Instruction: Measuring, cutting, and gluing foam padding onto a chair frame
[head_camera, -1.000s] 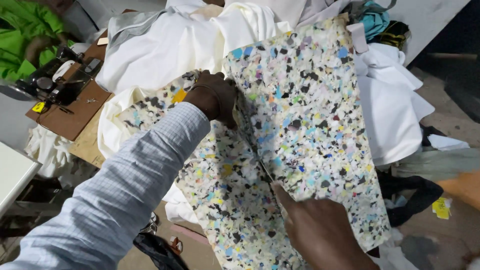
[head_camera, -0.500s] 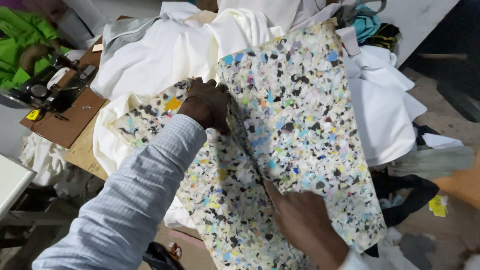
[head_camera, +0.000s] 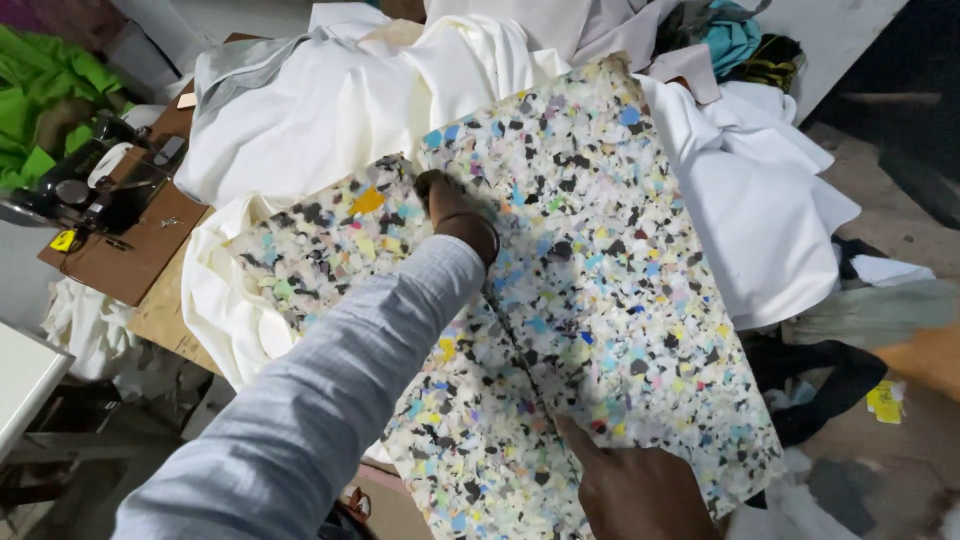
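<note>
Foam sheets, two of them, multicoloured speckled rebonded kind, side by side across centre of frame, seam running diagonally from upper centre to lower centre. Left foam sheet (head_camera: 330, 240) lower and further left, right foam sheet (head_camera: 620, 270) larger, reaching toward upper right. Both lying on heap of white cloth (head_camera: 330, 110) filling upper middle of frame.

Left hand (head_camera: 455, 210) at centre, coming in on long light blue-grey sleeve (head_camera: 330, 400) from lower left, pressed down at seam near upper end, fingers curled onto or between foam edges; exact grip hidden, cannot tell whether closed on anything. Right hand (head_camera: 640, 485) at bottom centre-right, resting on lower edge of right foam sheet just beside seam, one finger extended along foam; palm side hidden, cannot tell whether gripping edge or just pressing.

Black sewing machine (head_camera: 85, 185) on brown wooden board (head_camera: 140, 250) at left edge. Green fabric (head_camera: 40, 85) in upper left corner. Teal cloth (head_camera: 735, 35) at top right of pile. Dark clothing (head_camera: 830, 385) on floor at right, small yellow scrap (head_camera: 885, 400) beside it. Blurred orange shape (head_camera: 925, 355) at right edge, unidentifiable.
</note>
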